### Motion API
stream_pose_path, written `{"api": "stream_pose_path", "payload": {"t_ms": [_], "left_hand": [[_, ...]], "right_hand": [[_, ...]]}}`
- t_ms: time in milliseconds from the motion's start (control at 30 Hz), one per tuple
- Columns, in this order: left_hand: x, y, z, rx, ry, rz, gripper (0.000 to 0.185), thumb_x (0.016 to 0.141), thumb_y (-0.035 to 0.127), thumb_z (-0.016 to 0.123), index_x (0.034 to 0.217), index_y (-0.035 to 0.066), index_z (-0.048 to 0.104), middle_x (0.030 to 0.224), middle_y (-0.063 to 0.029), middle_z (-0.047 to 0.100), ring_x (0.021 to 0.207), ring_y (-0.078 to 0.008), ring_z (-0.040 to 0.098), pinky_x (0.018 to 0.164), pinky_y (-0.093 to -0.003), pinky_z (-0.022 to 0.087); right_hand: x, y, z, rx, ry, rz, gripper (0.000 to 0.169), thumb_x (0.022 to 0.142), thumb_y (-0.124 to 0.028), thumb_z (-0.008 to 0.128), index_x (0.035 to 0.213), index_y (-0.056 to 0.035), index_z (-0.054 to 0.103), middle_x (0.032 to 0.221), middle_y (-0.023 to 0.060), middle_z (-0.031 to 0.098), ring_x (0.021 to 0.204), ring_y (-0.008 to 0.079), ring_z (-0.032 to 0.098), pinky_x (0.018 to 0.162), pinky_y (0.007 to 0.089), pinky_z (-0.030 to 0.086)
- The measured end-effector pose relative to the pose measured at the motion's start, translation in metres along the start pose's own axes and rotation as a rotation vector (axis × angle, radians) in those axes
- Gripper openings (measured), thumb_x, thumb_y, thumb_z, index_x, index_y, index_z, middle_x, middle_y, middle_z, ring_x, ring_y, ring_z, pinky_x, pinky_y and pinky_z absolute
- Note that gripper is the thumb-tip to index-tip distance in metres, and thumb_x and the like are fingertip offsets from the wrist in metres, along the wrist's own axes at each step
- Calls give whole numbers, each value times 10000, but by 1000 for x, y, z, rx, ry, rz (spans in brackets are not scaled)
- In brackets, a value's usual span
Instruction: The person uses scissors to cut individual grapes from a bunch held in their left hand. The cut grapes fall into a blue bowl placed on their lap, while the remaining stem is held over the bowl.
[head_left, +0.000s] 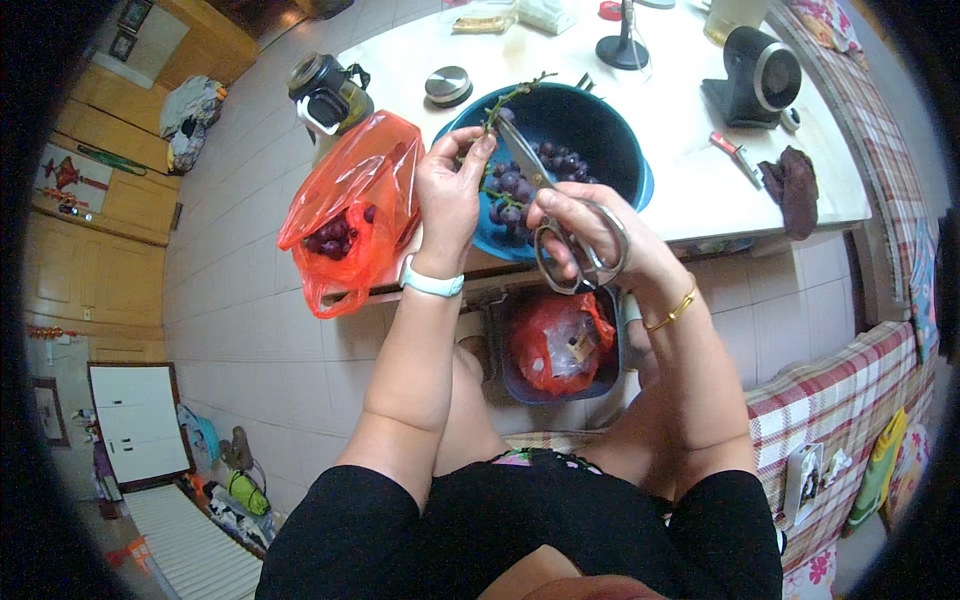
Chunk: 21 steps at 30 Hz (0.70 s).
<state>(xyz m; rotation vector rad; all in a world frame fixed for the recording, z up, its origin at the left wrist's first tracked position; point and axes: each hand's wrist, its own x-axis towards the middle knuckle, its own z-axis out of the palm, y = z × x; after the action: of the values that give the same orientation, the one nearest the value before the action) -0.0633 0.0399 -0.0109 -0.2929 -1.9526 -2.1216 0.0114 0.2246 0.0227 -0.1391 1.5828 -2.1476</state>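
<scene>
My left hand (457, 176) pinches a green grape stem (504, 100) above the left rim of a blue basin (641, 169). A purple grape hangs on the stem by the scissor blades. My right hand (589, 225) has its fingers through the handles of metal scissors (529, 154), whose blades point up and left to the stem. Dark purple grapes (510, 184) lie inside the basin, partly hidden by the scissors and my right hand. Left of my left hand, an open red plastic bag (356, 176) holds more purple grapes (330, 238) and overhangs the table edge.
On the white table (675, 97) are a round metal lid (448, 85), a dark jar (330, 94), a black stand (622, 52), a black round-faced device (761, 75), a red-and-white tube (737, 159) and a brown cloth (791, 191). Below stands a bin (517, 390) with a red bag.
</scene>
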Motion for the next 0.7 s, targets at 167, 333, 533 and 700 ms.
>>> {"api": "stream_pose_path", "payload": {"t_ms": [167,333,533,700], "left_hand": [[3,-5,6,27,15,17,154,934,112,714,992,-28,688,877,-33,684,795,-76,595,709,-224,476],[8,-7,11,106,20,31,162,924,115,721,977,-37,698,835,-34,686,752,-74,588,675,-228,474],[13,-11,19,198,30,38,167,913,114,721,956,-45,703,804,-55,696,732,-87,600,666,-236,483],[10,2,25,195,63,58,159,913,109,722,957,-42,698,798,-54,693,718,-93,595,663,-241,483]], "right_hand": [[3,2,1,37,31,20,393,1002,-411,578,932,-29,636,594,3,567,432,72,530,412,197,411],[6,2,-2,7,48,-18,375,1023,-402,549,937,-46,631,582,0,555,442,61,526,422,180,408],[9,2,-7,20,140,-40,397,1021,-420,547,922,-44,627,569,-8,549,439,59,503,427,173,372],[6,-2,-10,-1,205,-110,390,1013,-434,557,923,-61,625,587,9,565,483,66,524,462,181,387]]}}
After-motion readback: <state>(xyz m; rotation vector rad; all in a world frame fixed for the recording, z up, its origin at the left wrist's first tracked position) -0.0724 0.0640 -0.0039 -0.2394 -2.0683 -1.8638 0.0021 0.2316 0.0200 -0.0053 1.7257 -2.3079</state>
